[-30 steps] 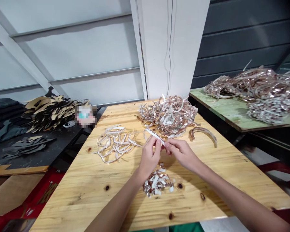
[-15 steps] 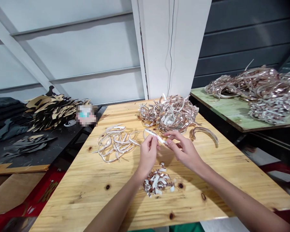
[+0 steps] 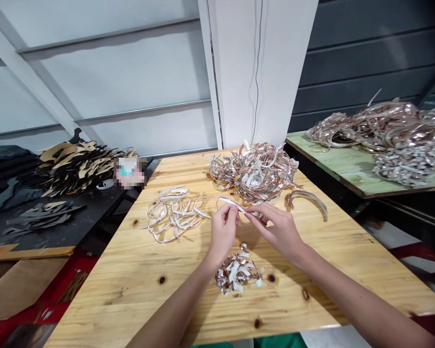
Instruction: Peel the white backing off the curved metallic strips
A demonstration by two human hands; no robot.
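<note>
A thin curved strip (image 3: 225, 199), white on its upper face, is stretched between my two hands above the wooden table (image 3: 126, 290). My left hand (image 3: 223, 227) pinches it between thumb and fingers. My right hand (image 3: 277, 227) grips the strip's other part close beside, its fingertips nearly meeting the left ones. Below the hands lies a small heap of short white and copper-coloured scraps (image 3: 235, 273). To the left is a loose tangle of pale strips (image 3: 176, 212). Behind the hands rises a large pile of shiny copper and white strips (image 3: 261, 171).
A small bundle of curved strips (image 3: 311, 195) lies right of the large pile. On the right, a green-topped table (image 3: 333, 164) bears more shiny strips. A dark table (image 3: 90, 203) at left holds black and tan cut pieces (image 3: 72, 166). A white pillar (image 3: 261, 72) stands behind.
My right hand's fingers have closed in on the strip and flattened together, with the hand turned slightly. My left hand keeps its pinch in nearly the same place.
</note>
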